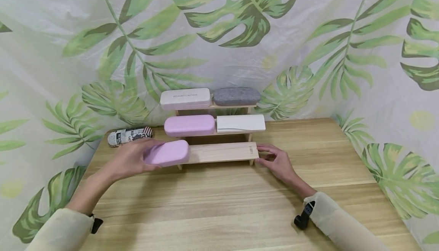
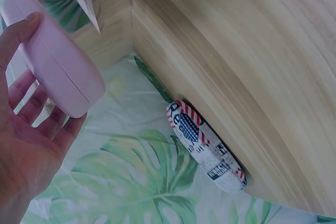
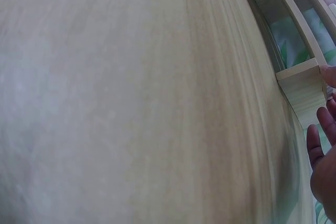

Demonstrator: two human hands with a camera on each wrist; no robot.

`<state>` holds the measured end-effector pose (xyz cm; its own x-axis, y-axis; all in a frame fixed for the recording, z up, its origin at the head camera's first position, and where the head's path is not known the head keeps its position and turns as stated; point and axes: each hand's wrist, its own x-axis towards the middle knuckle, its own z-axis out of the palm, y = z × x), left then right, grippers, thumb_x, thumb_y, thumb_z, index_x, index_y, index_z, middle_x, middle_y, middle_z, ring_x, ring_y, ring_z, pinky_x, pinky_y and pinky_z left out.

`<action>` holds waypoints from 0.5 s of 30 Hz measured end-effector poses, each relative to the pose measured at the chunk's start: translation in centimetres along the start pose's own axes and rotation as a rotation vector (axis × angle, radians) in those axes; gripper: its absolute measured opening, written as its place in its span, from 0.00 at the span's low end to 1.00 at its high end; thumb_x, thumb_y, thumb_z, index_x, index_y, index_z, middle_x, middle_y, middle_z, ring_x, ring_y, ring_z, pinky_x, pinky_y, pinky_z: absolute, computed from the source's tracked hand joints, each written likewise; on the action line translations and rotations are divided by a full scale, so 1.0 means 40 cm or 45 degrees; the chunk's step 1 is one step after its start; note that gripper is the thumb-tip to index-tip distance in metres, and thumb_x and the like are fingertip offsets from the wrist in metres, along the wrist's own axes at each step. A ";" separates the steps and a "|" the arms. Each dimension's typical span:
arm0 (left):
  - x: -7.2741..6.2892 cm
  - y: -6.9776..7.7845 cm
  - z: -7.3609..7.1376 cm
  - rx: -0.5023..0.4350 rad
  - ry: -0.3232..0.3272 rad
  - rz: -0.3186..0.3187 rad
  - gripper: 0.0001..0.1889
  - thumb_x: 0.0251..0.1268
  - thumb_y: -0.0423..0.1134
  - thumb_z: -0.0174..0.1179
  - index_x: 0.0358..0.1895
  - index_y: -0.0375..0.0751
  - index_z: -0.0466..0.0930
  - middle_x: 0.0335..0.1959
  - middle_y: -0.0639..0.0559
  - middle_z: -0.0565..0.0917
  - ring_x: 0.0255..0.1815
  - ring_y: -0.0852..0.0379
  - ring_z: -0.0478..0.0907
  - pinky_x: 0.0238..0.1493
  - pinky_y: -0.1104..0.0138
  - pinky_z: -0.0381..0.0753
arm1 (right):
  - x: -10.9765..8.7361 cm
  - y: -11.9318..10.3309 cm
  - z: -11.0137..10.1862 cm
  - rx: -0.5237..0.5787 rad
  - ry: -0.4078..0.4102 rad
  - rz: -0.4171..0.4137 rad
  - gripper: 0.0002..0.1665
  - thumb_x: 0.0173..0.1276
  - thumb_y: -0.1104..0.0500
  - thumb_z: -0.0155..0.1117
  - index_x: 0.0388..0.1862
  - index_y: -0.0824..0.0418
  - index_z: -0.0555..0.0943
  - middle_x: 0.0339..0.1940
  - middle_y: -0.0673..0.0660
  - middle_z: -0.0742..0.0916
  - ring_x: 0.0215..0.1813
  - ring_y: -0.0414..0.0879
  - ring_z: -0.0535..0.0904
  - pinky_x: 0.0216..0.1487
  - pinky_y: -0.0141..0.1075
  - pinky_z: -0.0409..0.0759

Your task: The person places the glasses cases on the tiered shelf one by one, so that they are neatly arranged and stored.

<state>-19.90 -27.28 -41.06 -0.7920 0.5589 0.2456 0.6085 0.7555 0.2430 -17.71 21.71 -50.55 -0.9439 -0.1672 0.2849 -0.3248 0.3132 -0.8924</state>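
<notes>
My left hand (image 1: 132,155) holds a lilac glasses case (image 1: 168,153) at the left end of the lowest shelf of a wooden stepped rack (image 1: 219,152). In the left wrist view, the thumb lies on one face of this case (image 2: 63,61) and the fingers are behind it. At the right end of the same shelf, my right hand (image 1: 279,163) grips the board's end between thumb and fingertips. The middle shelf bears another lilac case (image 1: 189,125) and a white case (image 1: 241,123). Up top are a pale case with lettering (image 1: 185,98) and a grey fabric case (image 1: 236,96).
A newsprint-patterned case (image 1: 130,135) with striped ends lies at the table's back left, beside the rack. The wood-grain table (image 1: 223,205) extends toward me. Behind it hangs a leaf-print cloth (image 1: 219,60). Black straps (image 1: 303,216) circle both wrists.
</notes>
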 end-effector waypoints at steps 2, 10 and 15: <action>0.005 0.007 0.006 -0.007 0.001 0.005 0.39 0.43 0.50 0.86 0.63 0.42 0.85 0.55 0.39 0.88 0.51 0.41 0.87 0.45 0.48 0.86 | -0.001 -0.010 -0.001 0.020 -0.005 0.016 0.23 0.64 0.73 0.76 0.58 0.77 0.84 0.64 0.74 0.84 0.64 0.70 0.81 0.54 0.63 0.84; 0.025 0.035 0.028 -0.034 0.006 0.023 0.40 0.44 0.50 0.85 0.65 0.41 0.85 0.57 0.41 0.88 0.52 0.43 0.86 0.50 0.48 0.85 | 0.000 -0.012 -0.002 0.030 -0.013 0.023 0.23 0.64 0.73 0.76 0.58 0.77 0.84 0.64 0.73 0.84 0.64 0.70 0.81 0.53 0.53 0.87; 0.037 0.052 0.042 -0.046 0.002 0.014 0.41 0.44 0.50 0.85 0.66 0.43 0.84 0.60 0.41 0.87 0.56 0.41 0.85 0.53 0.46 0.85 | 0.000 -0.012 -0.002 0.048 -0.014 0.017 0.23 0.64 0.74 0.75 0.58 0.78 0.83 0.64 0.73 0.84 0.64 0.70 0.80 0.52 0.40 0.88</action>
<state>-19.88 -24.30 -41.74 -0.7853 0.5663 0.2502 0.6184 0.7365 0.2740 -17.54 21.63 -50.10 -0.9472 -0.1738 0.2694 -0.3099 0.2801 -0.9086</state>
